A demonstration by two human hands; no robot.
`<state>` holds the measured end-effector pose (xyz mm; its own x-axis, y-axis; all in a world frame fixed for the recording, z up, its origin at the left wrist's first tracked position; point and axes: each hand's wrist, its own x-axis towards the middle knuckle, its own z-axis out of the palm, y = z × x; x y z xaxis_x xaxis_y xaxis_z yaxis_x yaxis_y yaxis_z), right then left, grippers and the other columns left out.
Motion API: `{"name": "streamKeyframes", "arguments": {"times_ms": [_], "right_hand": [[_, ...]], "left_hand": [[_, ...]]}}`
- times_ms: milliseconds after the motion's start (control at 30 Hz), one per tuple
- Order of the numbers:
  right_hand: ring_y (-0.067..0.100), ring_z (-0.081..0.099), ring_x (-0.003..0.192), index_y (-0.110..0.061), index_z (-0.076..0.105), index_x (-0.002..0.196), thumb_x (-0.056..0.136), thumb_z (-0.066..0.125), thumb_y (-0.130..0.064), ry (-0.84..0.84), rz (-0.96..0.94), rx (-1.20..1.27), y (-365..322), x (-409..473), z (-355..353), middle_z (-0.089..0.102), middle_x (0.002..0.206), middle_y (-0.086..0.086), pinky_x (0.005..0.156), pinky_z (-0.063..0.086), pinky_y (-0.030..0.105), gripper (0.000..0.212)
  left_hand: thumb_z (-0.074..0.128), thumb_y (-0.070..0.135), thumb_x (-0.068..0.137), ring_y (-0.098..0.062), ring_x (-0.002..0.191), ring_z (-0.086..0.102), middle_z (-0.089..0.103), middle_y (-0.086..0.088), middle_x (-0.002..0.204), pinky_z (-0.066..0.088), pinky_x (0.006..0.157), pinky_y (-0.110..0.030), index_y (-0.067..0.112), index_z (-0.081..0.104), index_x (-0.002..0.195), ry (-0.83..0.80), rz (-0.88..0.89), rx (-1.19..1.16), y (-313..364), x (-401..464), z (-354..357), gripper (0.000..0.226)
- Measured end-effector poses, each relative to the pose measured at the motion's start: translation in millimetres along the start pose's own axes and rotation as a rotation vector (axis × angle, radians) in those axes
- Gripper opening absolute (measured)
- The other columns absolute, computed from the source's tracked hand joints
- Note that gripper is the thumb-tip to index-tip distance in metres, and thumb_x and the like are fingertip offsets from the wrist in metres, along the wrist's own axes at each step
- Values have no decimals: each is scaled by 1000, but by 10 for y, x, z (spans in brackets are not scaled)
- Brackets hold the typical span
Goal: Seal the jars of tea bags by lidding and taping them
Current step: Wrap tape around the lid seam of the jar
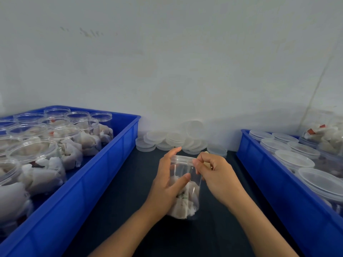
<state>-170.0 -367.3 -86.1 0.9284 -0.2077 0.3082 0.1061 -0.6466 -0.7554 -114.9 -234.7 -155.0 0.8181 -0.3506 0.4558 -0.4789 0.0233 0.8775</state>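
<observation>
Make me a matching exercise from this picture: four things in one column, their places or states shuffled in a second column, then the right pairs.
Things
1. jar in hand
2. loose lids
3. left crate
4. right crate

Places or states
A. piled against the wall, between the crates
B. holds open jars of tea bags
C. gripped by the left hand, with the right hand pinching at its rim
D. holds jars with lids on

Pairs: 1-C, 2-A, 3-B, 4-D
</observation>
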Motion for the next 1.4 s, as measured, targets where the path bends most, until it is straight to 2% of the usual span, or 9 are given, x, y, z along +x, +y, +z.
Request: {"name": "streamKeyframes", "arguments": {"times_ms": [167, 300, 433, 633, 833, 967, 1100, 1200, 1400], "right_hand": [[9, 47, 61, -20, 55, 67, 98, 52, -30, 7, 21, -90, -63, -11, 31, 57, 74, -2, 57, 39, 22, 33], [10, 48, 62, -22, 56, 69, 98, 51, -30, 32, 13, -156, -99, -25, 71, 57, 78, -1, 56, 38, 24, 31], [10, 49, 61, -20, 57, 71, 99, 49, -26, 41, 19, -161, -100, -28, 82, 57, 79, 0, 55, 38, 24, 30], [13, 55, 67, -22, 57, 67, 97, 53, -30, 47, 34, -121, -116, -33, 70, 61, 82, 0, 62, 46, 27, 32], [11, 53, 64, -14, 58, 69, 97, 53, -31, 47, 54, -54, -95, -40, 78, 61, 77, 1, 61, 44, 25, 34], [3, 45, 51, -15, 58, 66, 97, 53, -30, 41, 77, -9, -66, -36, 78, 55, 63, -6, 48, 38, 13, 35], [8, 49, 58, -15, 59, 68, 97, 53, -30, 40, 76, 5, -58, -29, 85, 60, 69, 0, 53, 41, 20, 33], [7, 48, 56, -16, 59, 67, 97, 54, -30, 38, 70, 23, -59, -30, 82, 61, 68, 1, 51, 40, 21, 34], [1, 44, 43, -13, 58, 67, 97, 53, -29, 36, 79, 58, -34, -5, 81, 51, 53, -7, 47, 38, 20, 34]], "left_hand": [[62, 55, 76, -24, 108, 62, 56, -8, 121, 49, 96, -52, 35, 44, 126, 38, -34, -56, 21, 28, 12, 56], [63, 53, 77, -25, 104, 64, 58, -8, 117, 50, 93, -53, 26, 45, 125, 53, -28, -44, 19, 35, 27, 58], [59, 58, 78, -24, 100, 64, 58, -8, 115, 51, 90, -53, 29, 47, 120, 74, -22, -40, 31, 46, 45, 52], [51, 64, 80, -19, 91, 66, 59, -5, 109, 53, 85, -50, 33, 48, 115, 116, -6, -1, 20, 59, 70, 47], [47, 67, 80, -16, 87, 66, 60, -4, 106, 54, 82, -50, 36, 48, 111, 148, 2, 23, -13, 63, 74, 44], [49, 68, 78, -20, 89, 67, 61, -5, 106, 53, 83, -51, 37, 46, 109, 147, 4, 11, -34, 81, 57, 44], [50, 71, 77, -13, 87, 67, 61, -1, 105, 55, 81, -47, 41, 45, 107, 141, 16, 43, -47, 90, 51, 43], [50, 72, 77, -13, 88, 68, 62, 1, 104, 56, 81, -47, 40, 45, 108, 122, 12, 37, -51, 94, 44, 45], [39, 50, 92, -15, 80, 63, 58, 2, 98, 54, 77, -49, 36, 46, 102, 154, 21, 28, -27, 93, 44, 18]]}}
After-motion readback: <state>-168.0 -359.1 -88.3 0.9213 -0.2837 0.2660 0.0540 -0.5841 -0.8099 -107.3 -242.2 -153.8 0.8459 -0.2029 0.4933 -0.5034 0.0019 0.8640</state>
